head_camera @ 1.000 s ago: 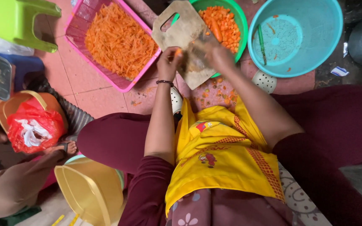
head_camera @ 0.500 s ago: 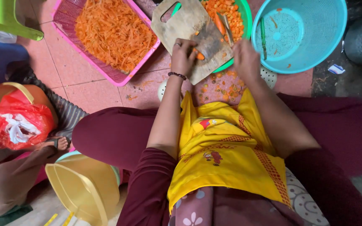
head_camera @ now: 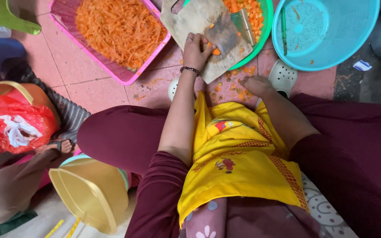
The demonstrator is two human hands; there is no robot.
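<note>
Carrot chopping on a pink tiled floor, seen from above.

The person sits low over pale pink floor tiles (head_camera: 89, 94), a yellow apron (head_camera: 239, 158) across dark maroon clothing. A worn wooden cutting board (head_camera: 199, 20) lies tilted across the rim of a green basin (head_camera: 265, 33) of diced carrot. To its left is a pink basket (head_camera: 124, 77) heaped with shredded carrot; to its right is an empty turquoise strainer basin (head_camera: 331, 48). The left hand (head_camera: 196, 50) rests on the board, fingers curled down onto a small orange carrot piece (head_camera: 216, 51) beside a broad cleaver blade (head_camera: 223, 33). The right hand (head_camera: 254, 83) is low over the floor among scattered carrot bits (head_camera: 232, 86), loosely closed; whether it holds anything cannot be told. A yellow bucket (head_camera: 91, 194) and a red plastic bag (head_camera: 16, 121) stand at the left.
</note>
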